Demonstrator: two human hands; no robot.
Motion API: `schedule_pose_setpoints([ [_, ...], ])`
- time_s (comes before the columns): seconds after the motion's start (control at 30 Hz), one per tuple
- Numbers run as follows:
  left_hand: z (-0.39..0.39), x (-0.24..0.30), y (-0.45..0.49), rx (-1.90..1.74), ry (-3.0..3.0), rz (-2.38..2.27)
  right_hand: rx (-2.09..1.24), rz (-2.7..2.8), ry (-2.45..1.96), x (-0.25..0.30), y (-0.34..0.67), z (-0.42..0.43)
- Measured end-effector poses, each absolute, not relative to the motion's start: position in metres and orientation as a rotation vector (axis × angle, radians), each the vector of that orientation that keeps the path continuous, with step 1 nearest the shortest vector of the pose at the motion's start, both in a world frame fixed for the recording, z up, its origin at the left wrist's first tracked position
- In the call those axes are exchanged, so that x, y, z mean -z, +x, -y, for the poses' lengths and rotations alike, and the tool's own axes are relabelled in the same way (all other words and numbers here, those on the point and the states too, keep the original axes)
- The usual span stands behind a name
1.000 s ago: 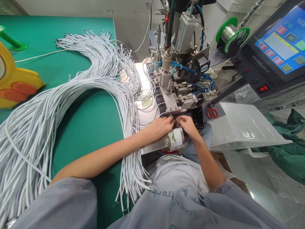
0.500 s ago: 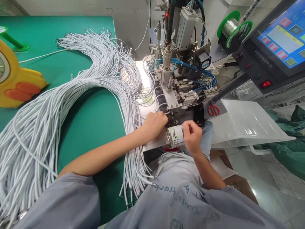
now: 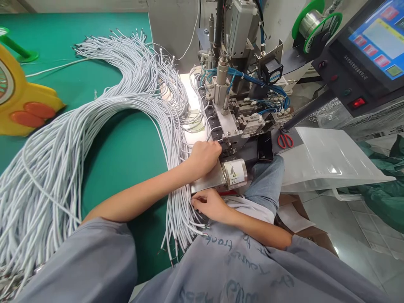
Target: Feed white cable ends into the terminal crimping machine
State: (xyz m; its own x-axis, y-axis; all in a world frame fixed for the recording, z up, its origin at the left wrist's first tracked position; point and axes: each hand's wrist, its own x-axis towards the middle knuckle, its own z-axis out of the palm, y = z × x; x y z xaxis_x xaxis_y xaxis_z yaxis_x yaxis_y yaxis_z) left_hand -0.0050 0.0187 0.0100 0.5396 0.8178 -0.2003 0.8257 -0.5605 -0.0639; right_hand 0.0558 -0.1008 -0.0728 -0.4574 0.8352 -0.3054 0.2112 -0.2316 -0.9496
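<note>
A big bundle of thin white wires (image 3: pixel 104 109) arcs across the green mat (image 3: pixel 126 155) and hangs over its near edge by my lap. My left hand (image 3: pixel 205 156) is closed at the front of the metal machine fixture (image 3: pixel 232 126), pinching a white wire against it. My right hand (image 3: pixel 210 204) sits low beside the hanging wire ends (image 3: pixel 181 223), fingers curled and touching them; what it grips I cannot make out. A small metal cylinder with a warning label (image 3: pixel 235 172) juts out between the two hands.
Red-handled scissors (image 3: pixel 285 140) and a dark phone (image 3: pixel 265 147) lie on the machine base. A clear plastic tray (image 3: pixel 325 162) extends right. A touch-screen panel (image 3: pixel 375 38) and a green solder spool (image 3: pixel 315 21) stand behind. A yellow toy-like object (image 3: pixel 22 101) is at left.
My right hand left the fixture and dropped down-left to the wire ends near my lap. My left hand stayed at the fixture. The view shifted slightly upward.
</note>
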Motion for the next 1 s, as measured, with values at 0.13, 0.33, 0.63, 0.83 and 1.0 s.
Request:
schedule_pose_setpoints([
  [0.13, -0.019, -0.010, -0.006, 0.312, 2.723, -1.468, -1.766, 1.460, -1.310, 0.067, 0.053, 0.105],
  [0.33, -0.018, -0.010, -0.004, 0.228, 2.699, -1.465, -1.556, 1.545, -1.396, 0.051, 0.060, 0.110],
  [0.63, 0.005, -0.015, 0.006, -0.277, 2.306, -0.522, -1.392, 1.353, -1.370, 0.026, 0.144, 0.081],
  [0.83, -0.009, -0.003, 0.002, -0.569, 2.211, -0.710, -1.224, 1.024, -1.302, 0.013, 0.170, 0.057],
  [1.0, -0.015, -0.003, 0.000, -0.767, 2.162, -0.685, -1.335, 0.752, -1.058, 0.014, 0.156, 0.045],
])
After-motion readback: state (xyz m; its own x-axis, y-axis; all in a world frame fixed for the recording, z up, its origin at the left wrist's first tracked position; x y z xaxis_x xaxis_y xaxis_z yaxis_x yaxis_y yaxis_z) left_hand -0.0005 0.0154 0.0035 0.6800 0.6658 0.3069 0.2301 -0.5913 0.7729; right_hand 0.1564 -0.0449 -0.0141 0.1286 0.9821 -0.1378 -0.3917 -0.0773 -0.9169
